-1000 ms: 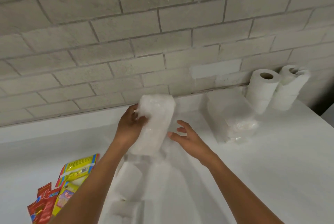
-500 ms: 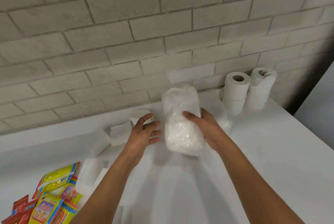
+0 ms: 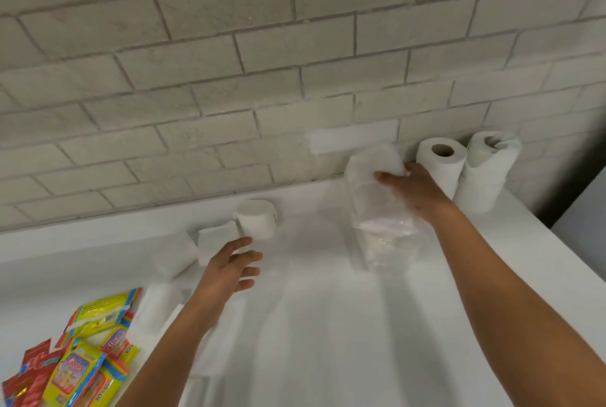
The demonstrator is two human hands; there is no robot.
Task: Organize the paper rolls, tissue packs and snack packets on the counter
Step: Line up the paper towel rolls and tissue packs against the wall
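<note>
The right hand is stretched forward with its arm extended, fingers and thumb clasped over the upper end of a clear-plastic-wrapped white tissue pack. The pack's long axis is run from the hand's near side away toward the grey brick wall, on the white counter. The left hand is held empty, fingers loosely spread.

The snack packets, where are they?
In the head view, the snack packets lie at the counter's lower-left corner, left of the left hand.
</note>
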